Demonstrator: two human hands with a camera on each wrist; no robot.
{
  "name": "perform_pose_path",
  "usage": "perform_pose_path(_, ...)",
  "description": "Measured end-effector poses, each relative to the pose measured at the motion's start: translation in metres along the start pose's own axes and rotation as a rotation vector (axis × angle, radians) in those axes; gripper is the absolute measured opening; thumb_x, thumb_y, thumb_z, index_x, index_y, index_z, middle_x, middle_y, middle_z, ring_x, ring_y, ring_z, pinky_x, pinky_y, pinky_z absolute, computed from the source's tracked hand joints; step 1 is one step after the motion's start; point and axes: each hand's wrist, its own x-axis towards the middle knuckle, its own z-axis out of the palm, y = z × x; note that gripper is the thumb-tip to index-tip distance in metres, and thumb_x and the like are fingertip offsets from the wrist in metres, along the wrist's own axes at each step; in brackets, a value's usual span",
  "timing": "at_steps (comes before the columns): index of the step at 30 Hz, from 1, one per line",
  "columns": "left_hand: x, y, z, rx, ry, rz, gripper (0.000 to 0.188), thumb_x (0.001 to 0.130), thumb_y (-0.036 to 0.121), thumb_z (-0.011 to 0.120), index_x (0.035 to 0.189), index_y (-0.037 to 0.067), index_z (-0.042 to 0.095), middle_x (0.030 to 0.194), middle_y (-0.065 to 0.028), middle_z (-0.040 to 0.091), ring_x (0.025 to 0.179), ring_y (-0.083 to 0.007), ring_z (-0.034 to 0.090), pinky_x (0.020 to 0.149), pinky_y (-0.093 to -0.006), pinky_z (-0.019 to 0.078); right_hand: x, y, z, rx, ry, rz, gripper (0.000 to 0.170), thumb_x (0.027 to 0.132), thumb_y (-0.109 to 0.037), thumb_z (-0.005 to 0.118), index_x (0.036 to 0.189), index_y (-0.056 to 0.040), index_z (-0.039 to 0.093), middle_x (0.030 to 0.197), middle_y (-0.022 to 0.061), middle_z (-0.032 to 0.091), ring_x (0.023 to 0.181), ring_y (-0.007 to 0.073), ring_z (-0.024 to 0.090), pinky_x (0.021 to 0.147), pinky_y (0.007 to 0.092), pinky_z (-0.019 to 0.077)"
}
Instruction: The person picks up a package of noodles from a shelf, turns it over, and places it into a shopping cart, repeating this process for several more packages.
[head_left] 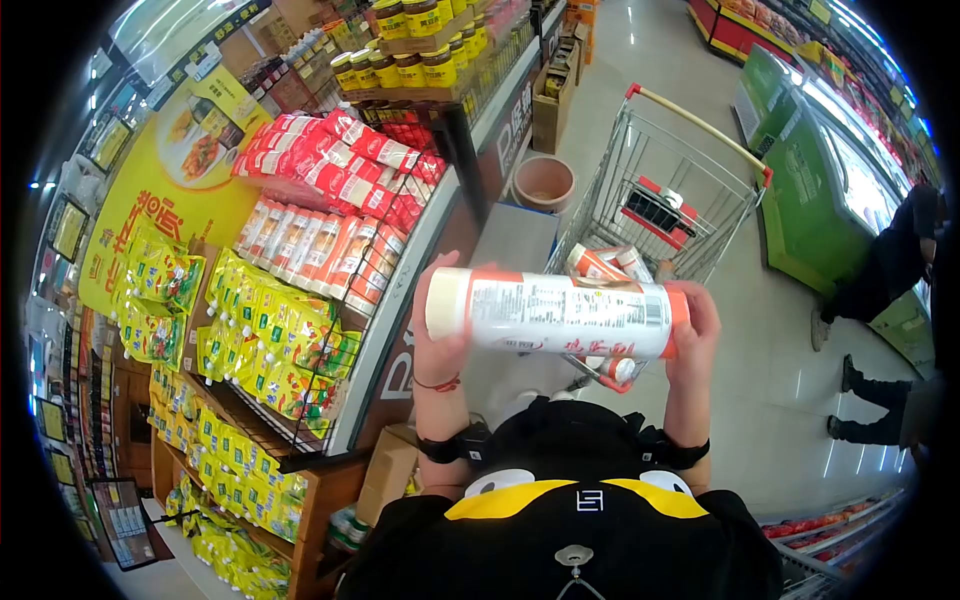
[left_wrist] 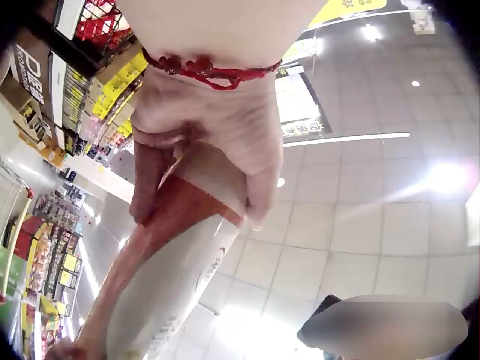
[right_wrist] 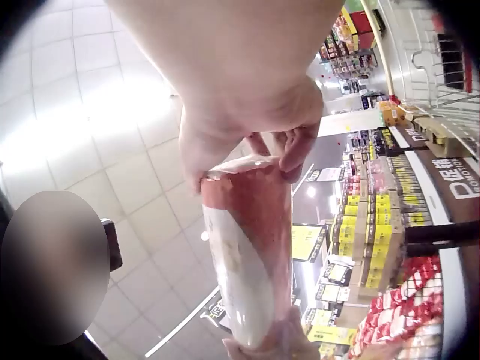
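A cylindrical paper-wrapped packet of dried noodles (head_left: 560, 312), white with orange ends, lies level in front of the chest with its printed label facing up. My left hand (head_left: 434, 356), a red cord at its wrist, grips the left end. Around the right end curl the fingers of my right hand (head_left: 699, 332). In the left wrist view, thumb and fingers of the left hand (left_wrist: 210, 131) straddle the packet's end. The right wrist view has the right hand (right_wrist: 251, 124) pinching the wrapped end, with part of the left hand at the far end.
A shopping cart (head_left: 690, 128) stands just ahead, similar packets (head_left: 600, 263) inside it. On the left shelf are more orange-and-white packets (head_left: 315, 245), red bags (head_left: 340, 160) and yellow-green pouches (head_left: 270, 330). A round bin (head_left: 543, 183) stands beside the shelf; another person (head_left: 885, 260) is at the right.
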Motion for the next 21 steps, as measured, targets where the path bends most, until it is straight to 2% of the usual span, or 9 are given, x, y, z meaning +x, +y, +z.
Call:
perform_pose_path(4,0.003,-0.005,-0.005,0.076,-0.019,0.0,0.086,0.076,0.042,0.068,0.136,-0.004,0.026,0.124,-0.0253,0.049,0.113,-0.0349,0.054,0.095,-0.0458,0.0456,0.008,0.008,-0.003,0.094,-0.032,0.2,0.04,0.093,-0.03,0.047,0.116,0.0028,0.051,0.098,0.01,0.059,0.096,0.0143,0.058,0.082,0.0272,0.0461)
perform_pose_path(7,0.007,-0.005,-0.001,0.128,0.074,-0.059,0.077,0.081,0.042,0.061,0.134,-0.004,0.029,0.12,-0.0222,0.052,0.109,-0.0314,0.057,0.08,-0.041,0.0542,0.009,-0.009,0.018,0.159,0.094,0.288,0.045,0.092,-0.027,0.047,0.125,0.0032,0.046,0.106,0.0126,0.059,0.1,0.0168,0.058,0.085,0.0296,0.0466)
perform_pose_path(10,0.01,-0.003,0.003,0.141,0.207,-0.191,0.064,0.087,0.041,0.052,0.131,-0.003,0.034,0.117,-0.0182,0.056,0.099,-0.027,0.062,0.063,-0.0348,0.0583,0.009,0.004,0.01,0.171,0.063,0.276,0.054,0.089,-0.024,0.051,0.134,0.0027,0.039,0.116,0.0147,0.057,0.105,0.0193,0.057,0.09,0.0314,0.046)
perform_pose_path(12,0.013,-0.003,0.008,0.132,0.316,-0.32,0.057,0.091,0.041,0.045,0.128,-0.002,0.039,0.113,-0.0158,0.059,0.091,-0.0244,0.066,0.054,-0.0316,0.058,0.009,0.009,0.0,0.227,-0.071,0.285,0.059,0.086,-0.025,0.058,0.135,0.0022,0.039,0.119,0.0172,0.056,0.107,0.0202,0.057,0.091,0.0321,0.0453)
perform_pose_path(13,0.013,-0.004,0.008,0.101,0.335,-0.352,0.055,0.092,0.041,0.043,0.126,-0.001,0.041,0.11,-0.0152,0.06,0.087,-0.024,0.067,0.054,-0.031,0.0581,0.009,0.01,-0.004,0.256,-0.137,0.291,0.062,0.085,-0.026,0.061,0.135,0.002,0.039,0.12,0.0184,0.056,0.109,0.0206,0.056,0.091,0.0325,0.045)
perform_pose_path(14,0.013,-0.006,0.006,0.071,0.351,-0.383,0.053,0.093,0.041,0.041,0.125,-0.001,0.043,0.107,-0.0146,0.062,0.084,-0.0236,0.067,0.054,-0.0304,0.0582,0.01,0.011,-0.006,0.255,-0.18,0.291,0.065,0.082,-0.025,0.065,0.136,0.002,0.039,0.123,0.0178,0.054,0.106,0.0196,0.057,0.081,0.0282,0.0501)
perform_pose_path(17,0.014,-0.008,0.006,0.021,0.359,-0.464,0.052,0.094,0.044,0.038,0.121,0.0,0.047,0.102,-0.014,0.065,0.081,-0.023,0.068,0.053,-0.0277,0.0574,0.011,0.006,-0.015,0.243,-0.213,0.324,0.059,0.084,-0.024,0.063,0.133,0.0019,0.042,0.112,0.0147,0.06,0.083,0.0132,0.064,0.058,0.0202,0.05)
perform_pose_path(20,0.01,-0.012,-0.007,0.016,0.298,-0.491,0.054,0.094,0.047,0.038,0.121,0.0,0.049,0.101,-0.0133,0.065,0.077,-0.0207,0.068,0.046,-0.0226,0.0523,0.012,0.011,-0.016,0.25,-0.055,0.432,0.045,0.088,-0.029,0.057,0.121,0.0008,0.052,0.085,0.006,0.064,0.051,0.0045,0.054,0.037,0.0167,0.0347)
perform_pose_path(21,0.009,-0.014,-0.011,0.018,0.269,-0.492,0.055,0.094,0.047,0.039,0.121,0.0,0.049,0.101,-0.013,0.064,0.075,-0.0197,0.067,0.043,-0.0206,0.05,0.013,0.016,-0.017,0.252,-0.011,0.451,0.044,0.091,-0.032,0.052,0.121,-0.0003,0.052,0.081,0.004,0.063,0.047,0.0042,0.048,0.036,0.0169,0.0306)
